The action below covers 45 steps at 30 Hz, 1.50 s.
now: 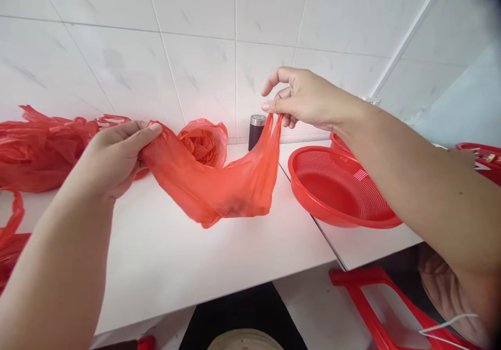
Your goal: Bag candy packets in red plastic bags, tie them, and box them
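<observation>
A thin red plastic bag (pixel 219 188) hangs stretched between my two hands, above the white table (pixel 203 272). My left hand (pixel 125 149) pinches one end of it between thumb and fingers. At the other end, my right hand (pixel 287 99) grips the narrow gathered handles, its index finger raised off the plastic. Low in the bag's sagging middle a faint dark patch shows through; what it is I cannot make out. Behind the bag stands an open red bag (pixel 207 141) with crumpled red plastic inside.
A heap of red bags (pixel 43 152) lies at the left, with another red bag (pixel 13 245) nearer. A dark bottle (pixel 256 131) with a silver lid stands by the tiled wall. Right of it sits a red plastic colander (pixel 332 188). A red stool (pixel 364 282) is below the table edge.
</observation>
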Motion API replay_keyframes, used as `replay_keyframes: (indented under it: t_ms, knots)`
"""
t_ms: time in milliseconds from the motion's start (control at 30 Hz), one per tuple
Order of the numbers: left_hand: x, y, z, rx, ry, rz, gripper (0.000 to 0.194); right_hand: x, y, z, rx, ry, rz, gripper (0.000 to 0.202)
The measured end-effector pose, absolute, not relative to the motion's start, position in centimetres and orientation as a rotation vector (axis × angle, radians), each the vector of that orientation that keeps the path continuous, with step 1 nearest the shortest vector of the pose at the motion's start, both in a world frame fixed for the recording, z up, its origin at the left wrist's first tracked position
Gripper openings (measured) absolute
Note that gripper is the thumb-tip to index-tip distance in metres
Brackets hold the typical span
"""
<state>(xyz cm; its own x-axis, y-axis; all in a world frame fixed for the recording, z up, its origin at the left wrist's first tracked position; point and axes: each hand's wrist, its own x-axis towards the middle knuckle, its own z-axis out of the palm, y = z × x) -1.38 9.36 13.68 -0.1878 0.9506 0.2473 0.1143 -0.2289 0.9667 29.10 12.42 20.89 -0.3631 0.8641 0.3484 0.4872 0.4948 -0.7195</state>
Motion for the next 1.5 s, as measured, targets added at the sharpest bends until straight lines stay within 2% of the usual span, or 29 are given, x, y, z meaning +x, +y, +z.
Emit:
replay_keyframes:
  t_ms: [133,267,400,467,567,633,700,733,800,900,1033,1167,1400,1500]
  knots:
    - [-2.5,8.7,11.2,1.303,1.166,1.530,0.023,28.2,10.6,19.6,-1.085,-2.005,0.650,0.017]
    - [-3.0,6.9,9.1,1.264,1.032,1.469,0.022,28.3,8.8,17.2,-1.074,-2.031,0.789,0.020]
    - [-2.3,5.7,8.5,1.284,1.025,1.454,0.028,29.4,8.1,16.2,-1.077,-2.020,0.857,0.025]
    - [-1.9,5.5,8.7,1.318,1.019,1.476,0.033,30.1,8.0,16.1,-1.092,-1.985,0.819,0.034]
    - [-1.8,5.7,8.7,1.337,1.015,1.491,0.036,31.1,7.9,14.2,-1.187,-1.952,0.741,0.060]
    - [-2.0,5.7,8.6,1.329,1.024,1.491,0.037,31.2,7.9,11.2,-1.312,-1.989,0.766,0.079]
    - [-2.1,5.7,8.3,1.311,1.031,1.497,0.038,30.6,8.0,7.1,-1.454,-2.060,0.852,0.087]
    - [-2.1,5.6,8.2,1.299,1.032,1.495,0.039,29.9,8.1,4.9,-1.521,-2.091,0.872,0.085]
    - [-2.1,5.6,7.9,1.275,1.041,1.483,0.040,28.1,8.4,1.0,-1.613,-2.127,0.881,0.069]
    - [-2.3,5.6,7.5,1.233,1.088,1.464,0.043,25.0,8.6,-2.2,-1.584,-2.137,0.919,0.048]
    - [-3.5,5.9,6.9,1.158,1.226,1.535,0.046,23.7,9.1,-1.7,-1.367,-2.092,0.896,0.046]
    - [-4.1,6.0,6.2,1.133,1.259,1.563,0.046,26.3,10.1,-0.1,-1.282,-2.067,1.019,0.046]
    - [-2.9,5.9,6.0,1.201,1.209,1.425,0.051,30.7,10.9,-0.6,-1.695,-2.286,0.855,0.034]
    - [-2.1,5.8,5.9,1.238,1.148,1.356,0.048,30.4,10.8,-0.2,-1.660,-2.284,0.800,0.044]
